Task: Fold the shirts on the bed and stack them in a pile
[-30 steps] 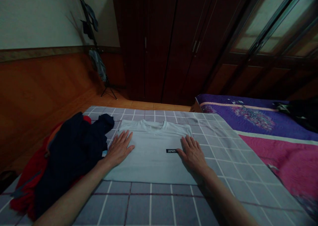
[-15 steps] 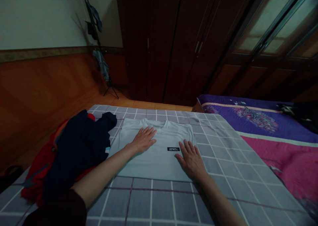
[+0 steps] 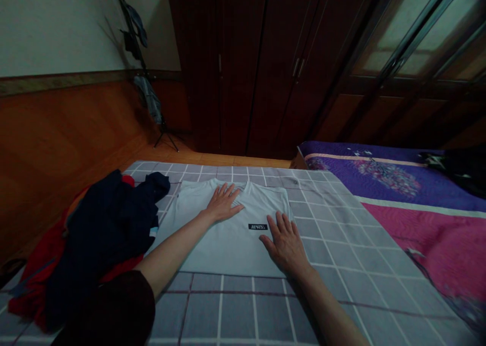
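Observation:
A pale T-shirt lies spread flat, its neckline at the far side and a small black printed label on its front. My left hand rests palm down near the neckline, fingers spread. On the shirt's right part, beside the label, my right hand lies flat with its fingers apart. Neither hand grips anything. Left of the shirt is a heap of clothes, with a dark navy garment on top of a red one.
Beneath the shirt is a grey checked bedspread. A second bed with a purple and pink cover stands at the right. Dark red wardrobes line the back. A coat stand holds several items at the back left.
My left hand has slid a little farther across the shirt toward the neckline. My right hand stays by the label. The whole view has shifted slightly.

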`<act>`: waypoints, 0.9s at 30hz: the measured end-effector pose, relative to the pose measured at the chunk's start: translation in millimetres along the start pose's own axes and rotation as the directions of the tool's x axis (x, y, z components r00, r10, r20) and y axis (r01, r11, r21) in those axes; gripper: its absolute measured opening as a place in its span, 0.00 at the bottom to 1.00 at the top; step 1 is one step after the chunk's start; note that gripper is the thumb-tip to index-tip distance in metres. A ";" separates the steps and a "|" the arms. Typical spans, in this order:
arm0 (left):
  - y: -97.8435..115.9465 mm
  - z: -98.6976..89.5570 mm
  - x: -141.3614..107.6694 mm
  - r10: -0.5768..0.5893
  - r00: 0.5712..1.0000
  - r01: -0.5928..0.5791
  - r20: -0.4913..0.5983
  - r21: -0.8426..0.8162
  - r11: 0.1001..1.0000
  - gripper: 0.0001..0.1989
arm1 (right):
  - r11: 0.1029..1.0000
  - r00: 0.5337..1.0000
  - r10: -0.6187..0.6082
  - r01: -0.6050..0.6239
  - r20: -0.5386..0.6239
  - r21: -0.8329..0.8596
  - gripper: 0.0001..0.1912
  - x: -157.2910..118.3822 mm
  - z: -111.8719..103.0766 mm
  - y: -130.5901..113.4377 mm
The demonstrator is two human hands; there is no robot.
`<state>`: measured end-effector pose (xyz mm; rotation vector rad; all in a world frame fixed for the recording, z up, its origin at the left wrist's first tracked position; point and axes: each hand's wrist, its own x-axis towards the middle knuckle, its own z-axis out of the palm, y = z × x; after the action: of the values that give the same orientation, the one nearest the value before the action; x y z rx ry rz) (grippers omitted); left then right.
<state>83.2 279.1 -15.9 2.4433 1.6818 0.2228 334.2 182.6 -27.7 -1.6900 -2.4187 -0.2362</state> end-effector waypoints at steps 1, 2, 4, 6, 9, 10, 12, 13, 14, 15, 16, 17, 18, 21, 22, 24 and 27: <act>-0.2 -1.5 -2.1 -0.002 1.000 0.002 0.001 -0.001 1.000 0.37 | 1.000 1.000 0.002 -0.002 -0.002 0.000 0.32 -0.1 -0.2 0.4; -0.4 -3.5 -5.9 -0.003 1.000 0.003 0.003 -0.002 1.000 0.37 | 1.000 1.000 0.003 -0.003 -0.003 0.000 0.32 -0.3 -0.3 0.9; -1.0 -7.6 -19.8 -0.007 1.000 0.007 0.005 -0.002 1.000 0.36 | 1.000 1.000 -0.001 0.001 -0.004 0.001 0.32 -0.7 -0.7 1.9; -3.8 -10.1 -41.5 0.014 1.000 -0.014 0.006 0.004 1.000 0.35 | 1.000 1.000 -0.002 0.002 -0.005 0.001 0.32 -1.2 -0.9 2.6; -14.8 -12.6 -79.1 0.060 0.998 -0.061 0.029 0.032 0.998 0.32 | 1.000 1.000 -0.009 0.009 -0.006 0.001 0.32 -1.2 -1.2 2.1; -20.1 -14.5 -90.6 0.048 0.998 -0.050 0.032 0.046 0.998 0.31 | 1.000 1.000 -0.012 0.012 -0.004 0.002 0.32 -0.9 -1.4 1.4; -31.5 -21.0 -110.9 -0.019 1.000 0.019 0.001 0.072 0.997 0.30 | 1.000 1.000 -0.013 0.013 0.002 0.003 0.31 -0.1 -2.1 0.0; -36.7 -25.4 -120.5 -0.053 0.998 0.055 -0.037 0.078 0.995 0.29 | 1.000 1.000 -0.008 0.008 0.005 0.005 0.31 0.2 -2.9 -0.4; -41.3 -29.9 -130.3 -0.076 0.994 0.082 -0.081 0.075 0.994 0.29 | 1.000 1.000 0.000 0.000 0.008 0.008 0.31 0.3 -4.0 0.0; -44.7 -34.1 -141.1 -0.092 0.988 0.100 -0.126 0.060 0.993 0.28 | 1.000 1.000 0.016 -0.016 0.007 0.012 0.30 0.1 -5.7 1.2; -46.9 -37.2 -152.9 -0.102 0.981 0.110 -0.166 0.039 0.993 0.26 | 0.999 0.999 0.038 -0.038 0.005 0.013 0.30 -0.4 -8.1 3.7; -47.7 -38.9 -166.1 -0.113 0.974 0.118 -0.197 0.015 0.993 0.25 | 0.998 0.998 0.063 -0.063 0.002 0.011 0.30 -1.1 -11.2 7.3; -47.3 -39.0 -180.3 -0.126 0.967 0.128 -0.222 -0.008 0.992 0.24 | 0.996 0.996 0.090 -0.090 0.005 0.004 0.29 -2.2 -15.2 12.1; -40.1 -31.0 -224.2 -0.158 0.948 0.154 -0.278 -0.034 0.987 0.19 | 0.986 0.984 0.163 -0.160 0.076 -0.041 0.27 -6.5 -30.8 30.0; -37.0 -27.2 -237.2 -0.155 0.943 0.152 -0.296 -0.034 0.988 0.17 | 0.980 0.973 0.194 -0.189 0.124 -0.054 0.25 -8.3 -36.6 35.5; -31.6 -20.7 -257.5 -0.128 0.938 0.125 -0.323 -0.031 0.992 0.14 | 0.967 0.939 0.254 -0.247 0.231 -0.058 0.22 -13.1 -47.4 43.5; -28.6 -18.3 -271.4 -0.063 0.944 0.056 -0.324 -0.030 0.998 0.08 | 0.935 0.869 0.334 -0.353 0.365 -0.017 0.22 -23.9 -58.2 46.0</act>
<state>-42.8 36.3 -12.0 2.4405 1.8634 0.6649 388.7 163.0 24.3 -2.2685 -2.2602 0.2069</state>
